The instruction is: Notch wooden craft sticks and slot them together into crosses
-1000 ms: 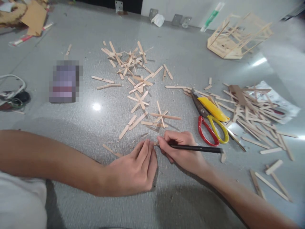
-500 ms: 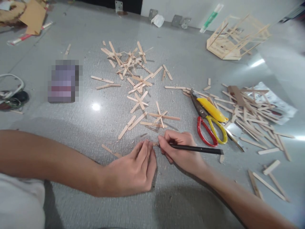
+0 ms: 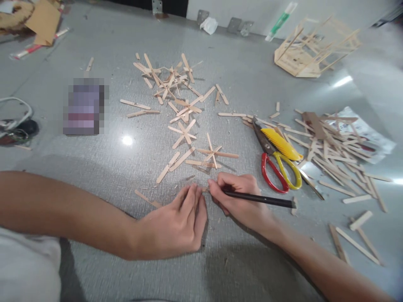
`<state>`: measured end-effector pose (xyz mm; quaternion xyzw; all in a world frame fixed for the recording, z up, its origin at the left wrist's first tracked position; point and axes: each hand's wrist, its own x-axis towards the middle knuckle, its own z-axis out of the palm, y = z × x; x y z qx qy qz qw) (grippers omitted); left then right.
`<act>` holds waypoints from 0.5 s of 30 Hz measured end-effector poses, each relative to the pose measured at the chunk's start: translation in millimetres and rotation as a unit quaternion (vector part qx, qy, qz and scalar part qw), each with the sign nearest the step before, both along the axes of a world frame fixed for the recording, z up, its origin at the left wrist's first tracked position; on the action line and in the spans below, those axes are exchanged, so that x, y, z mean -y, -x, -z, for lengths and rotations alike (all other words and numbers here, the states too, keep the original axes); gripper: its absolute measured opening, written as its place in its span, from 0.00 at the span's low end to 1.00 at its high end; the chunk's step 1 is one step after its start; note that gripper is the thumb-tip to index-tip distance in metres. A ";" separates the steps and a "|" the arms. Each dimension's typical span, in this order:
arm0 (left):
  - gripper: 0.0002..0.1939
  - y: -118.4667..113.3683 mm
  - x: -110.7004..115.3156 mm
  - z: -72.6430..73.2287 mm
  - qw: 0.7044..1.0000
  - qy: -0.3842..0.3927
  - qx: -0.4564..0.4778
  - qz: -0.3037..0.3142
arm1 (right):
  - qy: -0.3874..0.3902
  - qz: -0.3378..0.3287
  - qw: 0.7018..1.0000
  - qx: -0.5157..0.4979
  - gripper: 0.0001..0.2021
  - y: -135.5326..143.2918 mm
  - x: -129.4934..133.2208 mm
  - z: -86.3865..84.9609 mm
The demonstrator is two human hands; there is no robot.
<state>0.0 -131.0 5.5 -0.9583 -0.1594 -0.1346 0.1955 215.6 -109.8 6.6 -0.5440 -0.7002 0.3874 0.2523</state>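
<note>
My left hand [image 3: 176, 222] rests low on the table, fingertips pinched together on a popsicle stick [image 3: 204, 190]; just a short end of it shows, the rest lies under my fingers. Close by on the right, my right hand [image 3: 237, 197] is closed in a writing grip around a slim black pen-shaped tool [image 3: 260, 198]. Its tip points at the stick but is hidden by my fingers, so I cannot tell whether it is a pen or a knife. Beyond my hands lie star-shaped joined sticks [image 3: 214, 154] and a pair of notched sticks [image 3: 176, 165].
Red-and-yellow-handled scissors [image 3: 275, 172] and a yellow comb-edged piece [image 3: 281, 144] lie to the right. Past them spreads a pile of loose sticks [image 3: 338, 163]. A stick frame [image 3: 297, 69] stands at the back right. More joined sticks [image 3: 170, 84] are heaped further back; a blurred-out box [image 3: 83, 107] sits left.
The rear end of the black tool has dipped slightly in my right hand. My left hand stays where it was, and the view has shifted a little.
</note>
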 end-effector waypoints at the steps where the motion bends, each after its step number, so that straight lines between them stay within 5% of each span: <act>1: 0.16 0.0 0.2 -0.2 1.000 0.001 0.000 0.000 | 0.004 0.000 1.000 -0.001 0.25 -0.4 0.1 0.1; 15: 0.17 -0.6 -0.5 -1.1 1.000 0.001 -0.002 -0.001 | 0.009 0.004 1.000 -0.005 0.24 -0.7 0.8 -0.7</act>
